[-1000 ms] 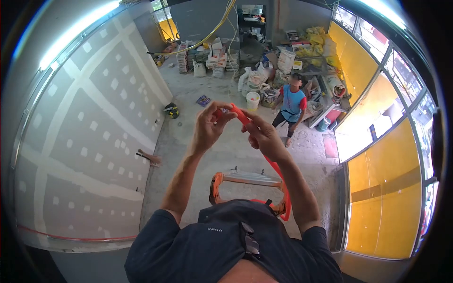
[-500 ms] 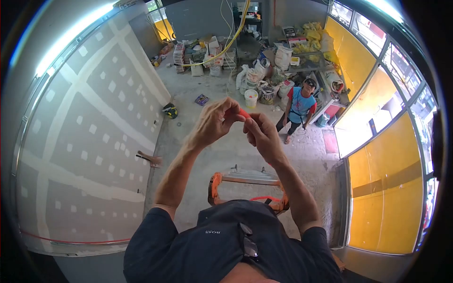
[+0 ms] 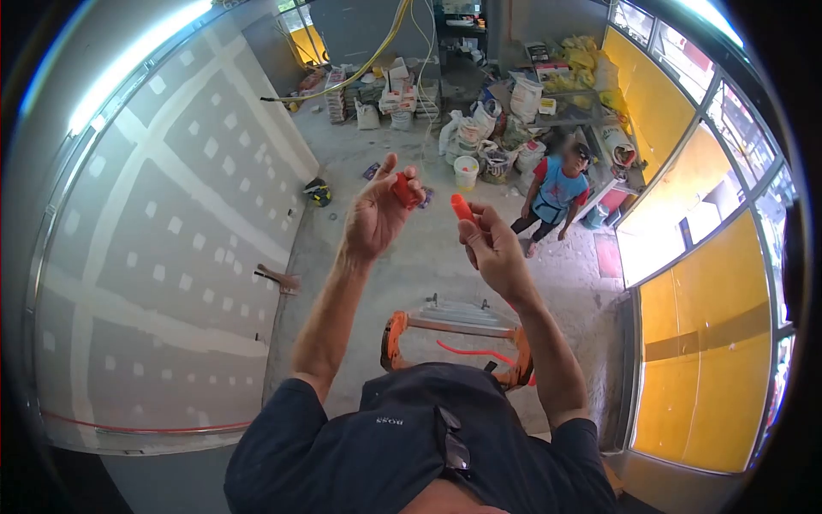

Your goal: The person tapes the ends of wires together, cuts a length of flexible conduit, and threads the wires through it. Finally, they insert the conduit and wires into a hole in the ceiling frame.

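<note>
My left hand [image 3: 374,218] is raised with its palm towards me and its thumb up. Its fingers curl around a short red piece [image 3: 403,190], partly hidden by them. My right hand [image 3: 497,247] grips an orange-red tube [image 3: 462,208] between thumb and fingers, its end sticking up towards the left hand. A gap separates the two hands and the things they hold. Below them, a red flexible length [image 3: 473,349] curves across the top of an orange and grey stepladder [image 3: 462,321].
A person [image 3: 556,193] in a blue vest stands on the floor to the right. Bags and a white bucket [image 3: 466,174] lie beyond. Yellow cable [image 3: 368,67] hangs overhead. A patched board wall [image 3: 180,248] rises on the left, yellow panels [image 3: 706,343] on the right.
My hands have moved apart, the red piece now in the left and the orange-red tube in the right. More of the red length shows at the ladder. The view has shifted slightly.
</note>
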`<control>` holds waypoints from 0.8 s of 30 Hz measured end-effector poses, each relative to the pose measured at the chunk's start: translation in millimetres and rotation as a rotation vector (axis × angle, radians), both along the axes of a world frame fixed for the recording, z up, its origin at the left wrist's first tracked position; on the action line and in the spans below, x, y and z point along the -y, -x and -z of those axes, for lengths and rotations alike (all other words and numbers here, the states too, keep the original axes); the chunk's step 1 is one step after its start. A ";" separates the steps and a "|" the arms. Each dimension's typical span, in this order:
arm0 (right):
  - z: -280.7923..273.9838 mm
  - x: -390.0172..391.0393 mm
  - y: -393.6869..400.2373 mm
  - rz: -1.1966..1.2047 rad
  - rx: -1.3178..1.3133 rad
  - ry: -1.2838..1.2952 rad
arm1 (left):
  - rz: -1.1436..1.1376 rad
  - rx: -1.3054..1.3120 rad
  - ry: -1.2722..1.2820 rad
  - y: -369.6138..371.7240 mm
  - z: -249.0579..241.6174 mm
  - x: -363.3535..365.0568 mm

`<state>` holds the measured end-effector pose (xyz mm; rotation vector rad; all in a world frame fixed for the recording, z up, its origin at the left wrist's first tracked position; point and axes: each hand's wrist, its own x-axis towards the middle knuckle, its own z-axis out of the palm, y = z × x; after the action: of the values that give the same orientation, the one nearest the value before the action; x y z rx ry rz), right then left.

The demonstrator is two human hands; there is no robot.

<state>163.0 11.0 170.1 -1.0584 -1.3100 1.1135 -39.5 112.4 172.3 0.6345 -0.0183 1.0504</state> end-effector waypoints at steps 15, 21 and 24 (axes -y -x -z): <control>-12.8 3.2 -2.1 0.198 0.305 -0.287 | 0.044 -0.013 -0.014 -13.6 0.7 12.8; -42.1 8.9 -3.0 0.137 0.321 -0.223 | -0.349 -0.573 -0.459 -21.4 3.1 16.9; -40.5 -2.2 4.4 0.182 0.333 -0.355 | -0.494 -0.754 -0.655 -23.0 6.2 19.5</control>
<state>158.6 13.3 210.6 -1.0957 -1.5672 0.5547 -16.5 92.9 166.1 1.6652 0.4907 1.2173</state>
